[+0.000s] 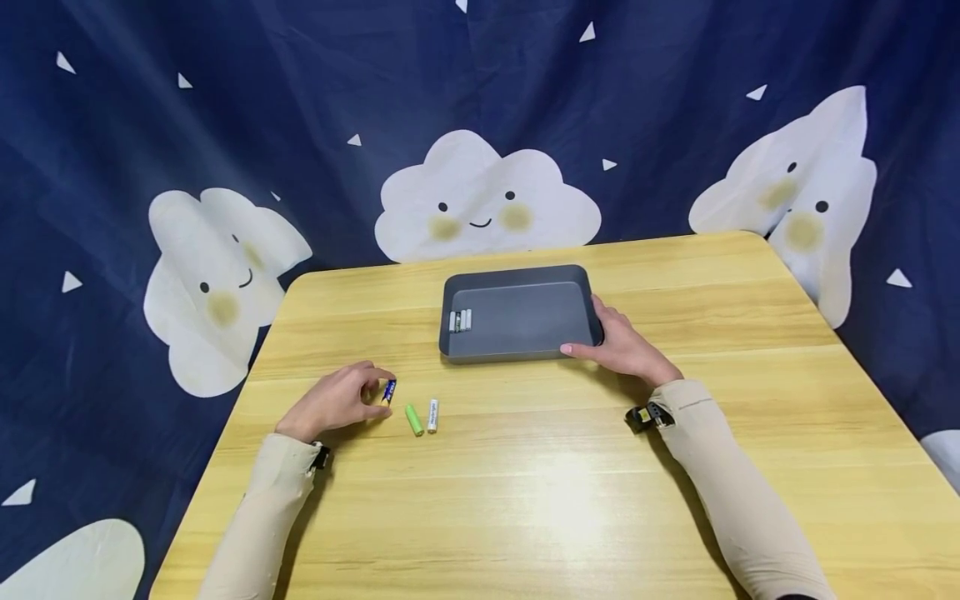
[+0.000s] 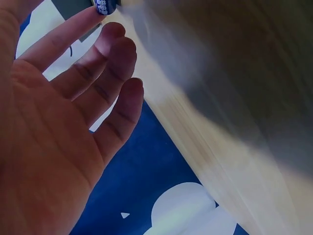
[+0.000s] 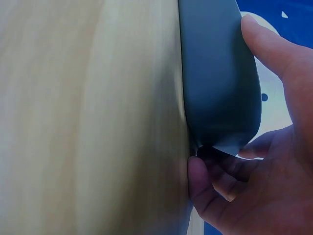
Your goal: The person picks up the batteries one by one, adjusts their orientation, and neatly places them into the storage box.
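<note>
My left hand (image 1: 339, 400) pinches a blue and gold battery (image 1: 388, 391) by its ends, between thumb and index finger. Its dark blue end (image 2: 105, 6) shows at the index fingertip in the left wrist view, where the other fingers are loosely bent. Just to the right lie a green battery (image 1: 414, 421) and a white battery (image 1: 432, 416), side by side on the table. My right hand (image 1: 626, 343) grips the near right corner of a shallow grey tray (image 1: 528, 321), the thumb along its front rim. Several light-coloured batteries (image 1: 461, 321) lie inside against the tray's left wall.
The wooden table (image 1: 525, 483) carries the tray near its far edge. Behind it hangs a dark blue curtain (image 1: 300, 75) with white clouds. A small dark camera (image 1: 648, 417) is strapped at the right wrist.
</note>
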Motion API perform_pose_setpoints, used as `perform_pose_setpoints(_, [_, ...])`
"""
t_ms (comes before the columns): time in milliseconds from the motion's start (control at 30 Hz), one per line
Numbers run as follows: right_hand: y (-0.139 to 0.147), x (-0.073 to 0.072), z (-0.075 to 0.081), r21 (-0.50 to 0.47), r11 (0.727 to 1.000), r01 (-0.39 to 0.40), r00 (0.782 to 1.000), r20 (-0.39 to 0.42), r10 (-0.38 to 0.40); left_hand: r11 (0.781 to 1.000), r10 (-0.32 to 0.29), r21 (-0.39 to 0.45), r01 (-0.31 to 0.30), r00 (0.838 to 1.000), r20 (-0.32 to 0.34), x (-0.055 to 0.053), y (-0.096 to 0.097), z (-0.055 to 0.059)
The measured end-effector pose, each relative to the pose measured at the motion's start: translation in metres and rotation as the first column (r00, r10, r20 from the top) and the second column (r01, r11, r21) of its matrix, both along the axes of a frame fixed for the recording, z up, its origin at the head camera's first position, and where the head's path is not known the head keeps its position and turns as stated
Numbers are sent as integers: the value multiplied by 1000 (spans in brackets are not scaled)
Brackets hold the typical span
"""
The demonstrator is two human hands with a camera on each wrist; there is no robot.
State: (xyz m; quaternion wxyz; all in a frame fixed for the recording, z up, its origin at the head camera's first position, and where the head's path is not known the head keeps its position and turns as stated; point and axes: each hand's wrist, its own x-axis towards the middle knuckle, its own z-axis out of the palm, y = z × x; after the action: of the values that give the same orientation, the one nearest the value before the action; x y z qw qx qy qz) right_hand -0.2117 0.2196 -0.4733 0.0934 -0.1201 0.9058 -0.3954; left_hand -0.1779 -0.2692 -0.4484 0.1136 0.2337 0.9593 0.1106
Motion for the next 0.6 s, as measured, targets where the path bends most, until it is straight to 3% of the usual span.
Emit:
perform_pose_setpoints(433, [-1,0,2,-1,1000,-1,1000,-7,1,998,37,43,-38,999,17,-1,-1,3])
perform_pose_setpoints(600, [0,0,2,-6,1000,0,1000,1,0,997,54,57,-53,998,-14,-6,3,9])
